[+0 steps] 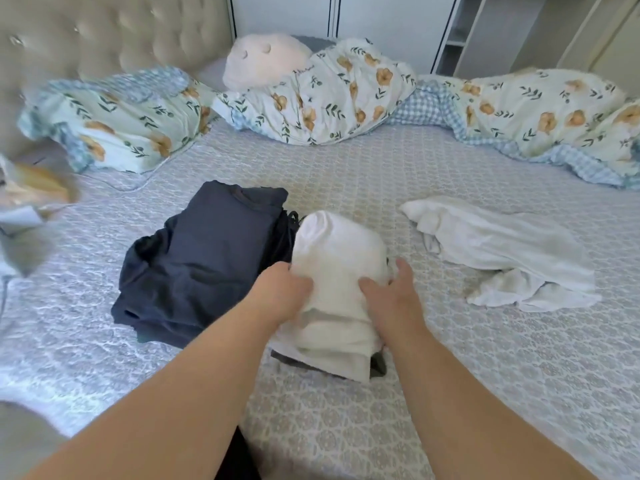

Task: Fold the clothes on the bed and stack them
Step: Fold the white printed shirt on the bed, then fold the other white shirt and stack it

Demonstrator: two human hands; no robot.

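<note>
A folded white garment (337, 258) lies on top of a small stack in the middle of the bed, with a grey piece (377, 367) showing under its near edge. My left hand (284, 292) grips its left side. My right hand (391, 292) presses on its right side with fingers spread. Just left of the stack sits a folded dark navy pile (204, 265). An unfolded white garment (502, 251) lies crumpled to the right, apart from both hands.
The patterned grey bedspread (485, 375) covers the bed. A floral duvet (346, 95) and a floral pillow (114, 119) lie along the far side, with a cream plush pillow (263, 60) behind. A blurred object (27, 202) sits at the left edge.
</note>
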